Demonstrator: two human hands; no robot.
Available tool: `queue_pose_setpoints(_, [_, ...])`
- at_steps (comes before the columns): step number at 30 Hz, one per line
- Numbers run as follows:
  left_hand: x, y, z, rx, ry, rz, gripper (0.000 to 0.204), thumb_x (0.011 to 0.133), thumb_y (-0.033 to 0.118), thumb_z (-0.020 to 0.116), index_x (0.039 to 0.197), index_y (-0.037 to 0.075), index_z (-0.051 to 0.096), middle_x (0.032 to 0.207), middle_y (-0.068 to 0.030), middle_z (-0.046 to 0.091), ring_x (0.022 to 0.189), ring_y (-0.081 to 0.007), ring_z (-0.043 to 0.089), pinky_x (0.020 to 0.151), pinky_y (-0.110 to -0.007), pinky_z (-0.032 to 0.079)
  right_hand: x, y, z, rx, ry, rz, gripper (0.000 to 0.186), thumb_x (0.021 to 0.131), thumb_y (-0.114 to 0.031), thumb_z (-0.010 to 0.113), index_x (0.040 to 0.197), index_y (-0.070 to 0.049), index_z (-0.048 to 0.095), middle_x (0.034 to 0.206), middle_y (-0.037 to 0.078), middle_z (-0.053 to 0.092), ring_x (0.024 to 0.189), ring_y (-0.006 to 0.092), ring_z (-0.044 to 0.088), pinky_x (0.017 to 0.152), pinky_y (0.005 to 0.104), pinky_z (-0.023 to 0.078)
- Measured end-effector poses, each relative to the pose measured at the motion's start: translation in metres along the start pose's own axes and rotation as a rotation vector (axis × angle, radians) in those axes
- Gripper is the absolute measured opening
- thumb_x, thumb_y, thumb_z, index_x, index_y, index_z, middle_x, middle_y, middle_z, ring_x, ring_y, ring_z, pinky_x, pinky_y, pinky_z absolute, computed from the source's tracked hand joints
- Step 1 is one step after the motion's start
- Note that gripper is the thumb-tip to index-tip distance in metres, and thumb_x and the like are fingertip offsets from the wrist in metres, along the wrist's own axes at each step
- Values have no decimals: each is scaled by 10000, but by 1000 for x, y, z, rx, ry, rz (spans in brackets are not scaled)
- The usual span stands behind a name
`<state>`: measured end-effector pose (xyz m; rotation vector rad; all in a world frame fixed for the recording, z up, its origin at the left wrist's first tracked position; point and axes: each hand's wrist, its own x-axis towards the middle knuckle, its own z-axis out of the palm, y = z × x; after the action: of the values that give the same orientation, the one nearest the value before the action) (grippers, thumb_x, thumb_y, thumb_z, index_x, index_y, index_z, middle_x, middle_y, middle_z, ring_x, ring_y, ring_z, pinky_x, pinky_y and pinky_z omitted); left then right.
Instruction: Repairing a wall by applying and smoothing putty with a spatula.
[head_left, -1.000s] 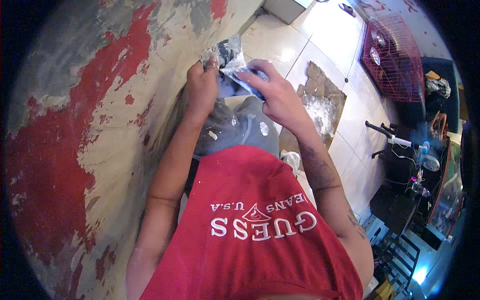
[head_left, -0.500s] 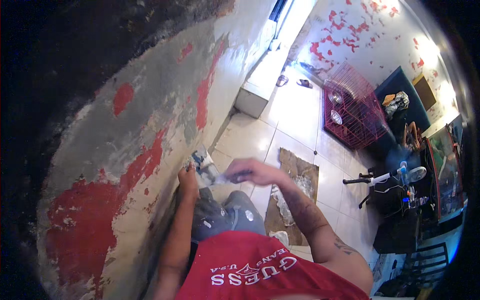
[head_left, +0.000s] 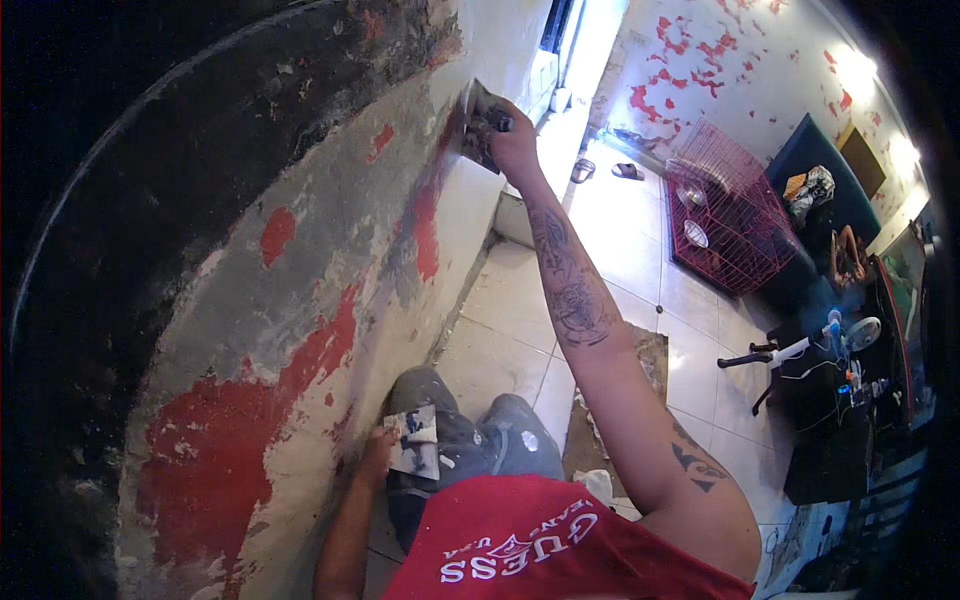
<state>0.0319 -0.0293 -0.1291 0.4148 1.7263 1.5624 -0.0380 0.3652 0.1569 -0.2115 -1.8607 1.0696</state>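
Observation:
My right hand is stretched up and forward, closed round the dark handle of a wide-bladed putty knife. Its blade lies against the wall, near the top of a narrow red patch. Low down by my left knee, my left hand grips a flat, squarish plate smeared with white and dark putty. The plate's handle, if it has one, is hidden. Bare red patches, grey filler and cream paint show on the wall, and its upper part is black.
A ledge juts out along the wall's foot. On the tiled floor a putty-stained brown sheet lies partly under my right arm. Farther right stand a red wire cage and a white fan on a stand. Sandals lie by the doorway.
My right hand has swung from above my lap up and forward to the wall with the putty knife. My left hand and the plate have come down, closer to my lap.

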Motion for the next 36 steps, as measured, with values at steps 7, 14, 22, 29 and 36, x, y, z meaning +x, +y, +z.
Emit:
queue_pose_setpoints(7, [21,-62,-38,769,-96,856,207,776,186,480,889,32,561,771,-78,561,636,-156,553,566,-299,442,-33,-44,53,-404,209,-191,371,651,52,505,1015,-20,521,884,176,519,811,344,522,708,369,431])
queue_pose_setpoints(14, [36,-46,-21,-193,-110,-320,200,810,166,486,928,20,557,799,-70,579,655,-160,562,596,-315,453,-100,-80,65,-258,108,-247,435,626,72,486,1052,-14,477,881,164,491,760,297,543,652,343,464])
queue_pose_setpoints(22, [31,-33,-24,-89,-218,-312,246,800,222,489,934,28,557,796,-57,582,671,-143,560,610,-292,456,-13,-18,3,-304,293,-220,395,679,-9,468,1073,14,478,971,176,537,868,277,540,777,315,417])
queue_pose_setpoints(29, [28,-19,-17,-197,-258,-259,220,792,191,482,909,22,559,787,-53,578,675,-141,559,606,-284,454,-22,-58,61,-521,305,-119,366,658,-23,512,1022,-34,479,912,173,485,798,363,517,673,417,439])
queue_pose_setpoints(36, [22,-21,-26,-156,-148,-311,201,782,178,492,894,27,562,778,-42,579,647,-145,562,599,-280,456,-94,-101,76,-331,138,-217,427,639,21,490,1064,-9,463,906,189,479,797,358,517,691,415,430])
